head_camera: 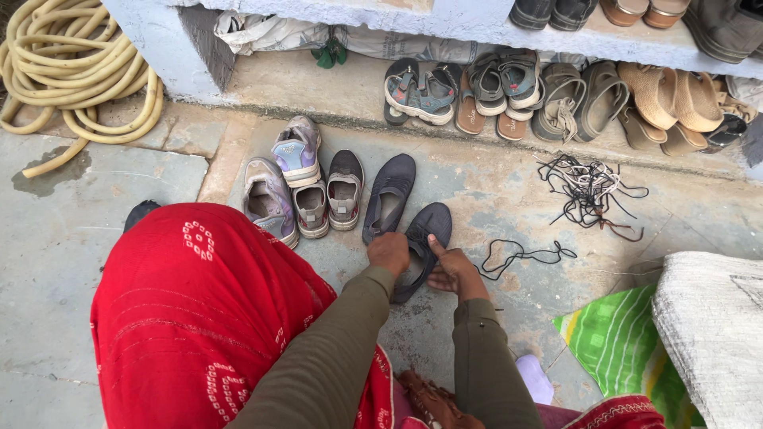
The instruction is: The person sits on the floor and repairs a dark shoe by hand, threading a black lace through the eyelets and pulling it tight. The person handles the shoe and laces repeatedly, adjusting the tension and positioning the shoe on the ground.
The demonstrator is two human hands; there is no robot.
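The floor [95, 206] is grey stone slabs, stained and dusty, with a raised concrete step [318, 83] across the upper part of the frame and a pale ledge above it carrying more footwear. A coiled yellowish hose [75, 67] lies at the upper left. Sandals [548, 99] line the step at the upper right; a tangle of black laces [588, 191] lies just below them, and a single black lace [520, 256] sits right of centre. A green striped cloth [616, 342] and a whitish woven sack [711, 334] fill the lower right.

At centre, the left hand [389, 253] grips the edge of a dark grey slip-on shoe [421, 246], fingers curled shut on it. The right hand [451, 268] presses on the same shoe, thumb raised, fingers partly folded. Its twin shoe [389, 195] lies just beside it, with lilac sneakers [278, 179] and grey shoes [330, 195] to the left.
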